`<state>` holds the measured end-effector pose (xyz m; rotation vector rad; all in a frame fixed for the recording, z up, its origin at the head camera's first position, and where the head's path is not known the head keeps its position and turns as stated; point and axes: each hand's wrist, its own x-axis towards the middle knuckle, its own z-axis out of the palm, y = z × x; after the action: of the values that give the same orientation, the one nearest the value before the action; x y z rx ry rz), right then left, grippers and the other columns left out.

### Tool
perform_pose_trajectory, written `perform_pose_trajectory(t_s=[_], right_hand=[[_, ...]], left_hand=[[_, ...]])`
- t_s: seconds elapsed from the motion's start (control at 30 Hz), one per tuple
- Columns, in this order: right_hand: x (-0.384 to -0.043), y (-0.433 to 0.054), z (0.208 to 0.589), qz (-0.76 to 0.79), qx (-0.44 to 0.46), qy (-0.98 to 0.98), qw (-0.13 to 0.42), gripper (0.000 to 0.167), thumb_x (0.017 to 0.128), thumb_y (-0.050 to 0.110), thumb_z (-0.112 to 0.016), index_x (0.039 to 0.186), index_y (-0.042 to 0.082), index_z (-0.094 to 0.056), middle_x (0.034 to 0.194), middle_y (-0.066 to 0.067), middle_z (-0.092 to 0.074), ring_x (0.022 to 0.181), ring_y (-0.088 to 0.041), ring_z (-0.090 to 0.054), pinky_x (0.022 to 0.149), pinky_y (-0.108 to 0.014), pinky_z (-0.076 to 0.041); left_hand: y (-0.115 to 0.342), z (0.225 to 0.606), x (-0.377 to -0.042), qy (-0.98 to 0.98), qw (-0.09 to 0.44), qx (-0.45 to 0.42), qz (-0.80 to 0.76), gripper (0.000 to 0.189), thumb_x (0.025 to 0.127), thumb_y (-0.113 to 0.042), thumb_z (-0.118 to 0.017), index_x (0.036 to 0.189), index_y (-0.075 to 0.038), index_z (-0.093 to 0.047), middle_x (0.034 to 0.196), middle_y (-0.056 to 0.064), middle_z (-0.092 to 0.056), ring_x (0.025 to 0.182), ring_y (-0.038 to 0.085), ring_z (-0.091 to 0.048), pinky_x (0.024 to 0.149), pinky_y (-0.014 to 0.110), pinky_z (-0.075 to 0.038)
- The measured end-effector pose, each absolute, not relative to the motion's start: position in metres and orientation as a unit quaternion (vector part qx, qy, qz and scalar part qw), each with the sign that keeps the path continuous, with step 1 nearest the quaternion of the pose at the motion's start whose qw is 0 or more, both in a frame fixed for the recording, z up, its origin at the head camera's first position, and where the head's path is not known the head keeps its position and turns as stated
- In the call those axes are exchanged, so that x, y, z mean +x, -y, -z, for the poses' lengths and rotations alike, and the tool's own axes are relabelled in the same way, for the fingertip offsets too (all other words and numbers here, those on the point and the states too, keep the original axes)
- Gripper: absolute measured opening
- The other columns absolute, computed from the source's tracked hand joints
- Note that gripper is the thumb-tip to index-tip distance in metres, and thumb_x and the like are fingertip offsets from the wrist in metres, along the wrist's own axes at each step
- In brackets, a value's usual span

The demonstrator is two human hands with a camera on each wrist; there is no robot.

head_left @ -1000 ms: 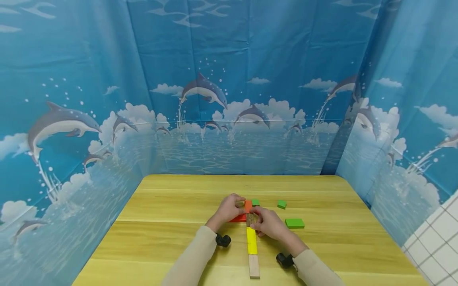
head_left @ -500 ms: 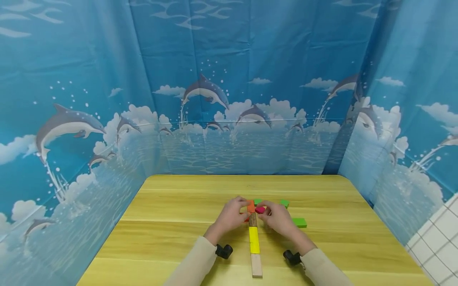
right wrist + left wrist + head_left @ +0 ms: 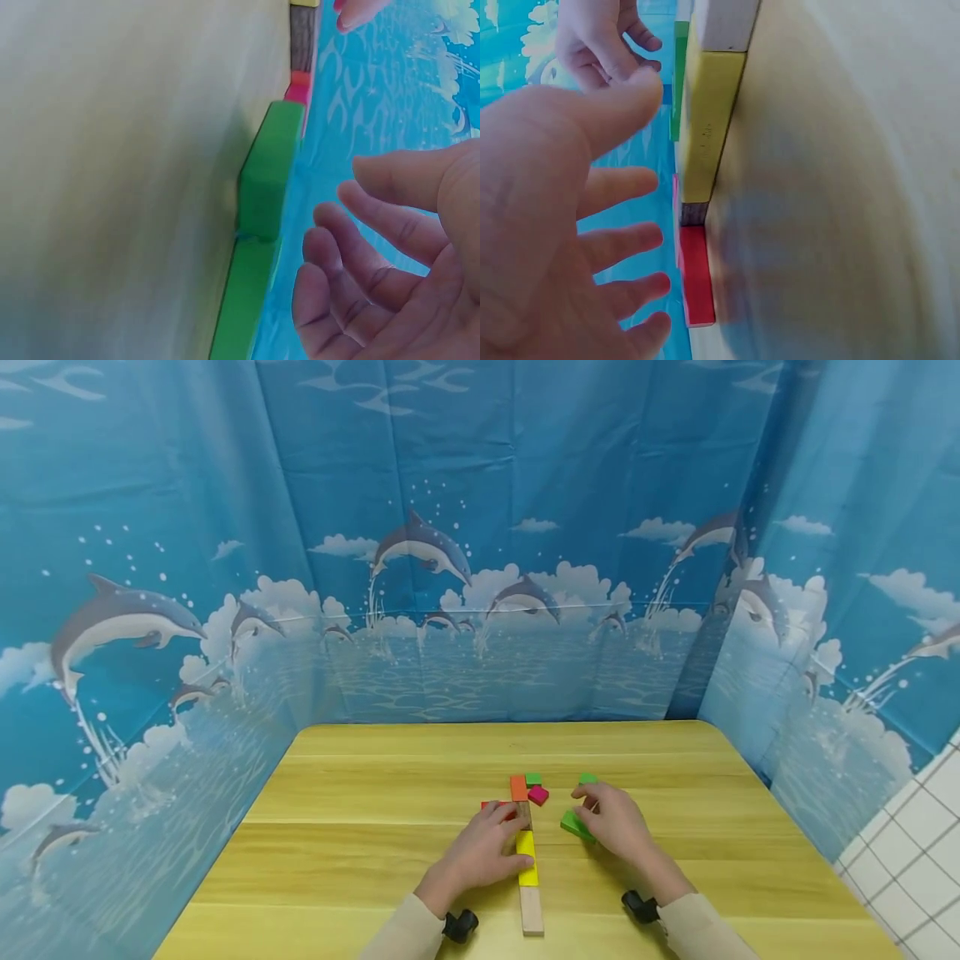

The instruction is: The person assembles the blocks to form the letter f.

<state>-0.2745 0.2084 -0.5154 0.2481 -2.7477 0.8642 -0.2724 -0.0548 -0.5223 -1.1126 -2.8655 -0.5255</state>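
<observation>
My left hand (image 3: 487, 852) reaches over the column of blocks, fingers spread and holding nothing. Its fingers overlap the brown block (image 3: 524, 814) and its thumb the yellow block (image 3: 527, 843) in the head view. The left wrist view shows those fingers apart from the yellow block (image 3: 710, 127) and the red block (image 3: 697, 277). My right hand (image 3: 618, 827), fingers loosely bent, is just right of a flat green block (image 3: 573, 825) lying at a slant. In the right wrist view a gap separates its fingers from the green block (image 3: 262, 180).
An orange block (image 3: 519, 787) tops the column, and a pale wood block (image 3: 532, 912) ends it nearest me. A pink block (image 3: 537, 796) and small green block (image 3: 533, 779) lie right of the orange one. Another green block (image 3: 588, 777) is partly behind my right hand.
My right hand let go of the pink block beside the orange one and moved right. The larger green block has shifted left and turned. My left hand drew back toward me along the column.
</observation>
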Motion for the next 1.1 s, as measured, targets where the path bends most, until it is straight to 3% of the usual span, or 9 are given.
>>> perform_pose_trajectory(t_s=[0.2, 0.4, 0.57, 0.83, 1.1], right_hand=[[-0.269, -0.215, 0.521, -0.257, 0.087, 0.957, 0.099, 0.029, 0.089, 0.020, -0.078, 0.116, 0.009, -0.074, 0.098, -0.004, -0.064, 0.085, -0.019, -0.060, 0.074, -0.041, -0.053], [-0.265, -0.214, 0.526, -0.214, 0.102, 0.967, 0.096, 0.035, 0.082, 0.022, -0.085, 0.112, 0.006, -0.076, 0.096, -0.004, -0.062, 0.084, -0.020, -0.053, 0.071, -0.038, -0.050], [-0.263, -0.212, 0.526, -0.196, 0.093, 0.972, 0.095, 0.028, 0.080, 0.021, -0.087, 0.103, 0.007, -0.078, 0.090, -0.002, -0.060, 0.078, -0.019, -0.047, 0.066, -0.035, -0.046], [-0.264, -0.210, 0.522, -0.196, 0.091, 0.972, 0.090, 0.024, 0.077, 0.017, -0.088, 0.097, 0.008, -0.079, 0.088, 0.000, -0.063, 0.082, -0.019, -0.054, 0.068, -0.039, -0.052], [-0.266, -0.208, 0.517, -0.196, 0.087, 0.974, 0.076, 0.026, 0.078, 0.014, -0.086, 0.102, 0.008, -0.078, 0.092, -0.001, -0.063, 0.081, -0.018, -0.058, 0.073, -0.042, -0.054]], left_hand=[[0.058, 0.527, -0.271, 0.917, -0.028, -0.362, 0.162, 0.082, 0.090, -0.066, -0.062, 0.156, -0.022, -0.042, 0.163, 0.005, -0.029, 0.149, 0.036, -0.022, 0.114, 0.061, -0.026], [0.062, 0.532, -0.270, 0.914, -0.052, -0.374, 0.151, 0.096, 0.085, -0.075, -0.060, 0.161, -0.024, -0.031, 0.166, 0.002, -0.022, 0.152, 0.036, -0.013, 0.114, 0.066, -0.021], [0.063, 0.534, -0.271, 0.911, -0.053, -0.380, 0.148, 0.101, 0.083, -0.078, -0.058, 0.162, -0.025, -0.025, 0.167, 0.000, -0.019, 0.153, 0.035, -0.011, 0.113, 0.068, -0.019], [0.064, 0.535, -0.272, 0.907, -0.056, -0.382, 0.167, 0.102, 0.084, -0.077, -0.059, 0.163, -0.024, -0.022, 0.167, -0.001, -0.017, 0.153, 0.035, -0.009, 0.114, 0.068, -0.017], [0.064, 0.533, -0.270, 0.906, -0.064, -0.377, 0.180, 0.102, 0.084, -0.074, -0.062, 0.162, -0.022, -0.023, 0.168, 0.000, -0.016, 0.153, 0.035, -0.009, 0.114, 0.067, -0.016]])
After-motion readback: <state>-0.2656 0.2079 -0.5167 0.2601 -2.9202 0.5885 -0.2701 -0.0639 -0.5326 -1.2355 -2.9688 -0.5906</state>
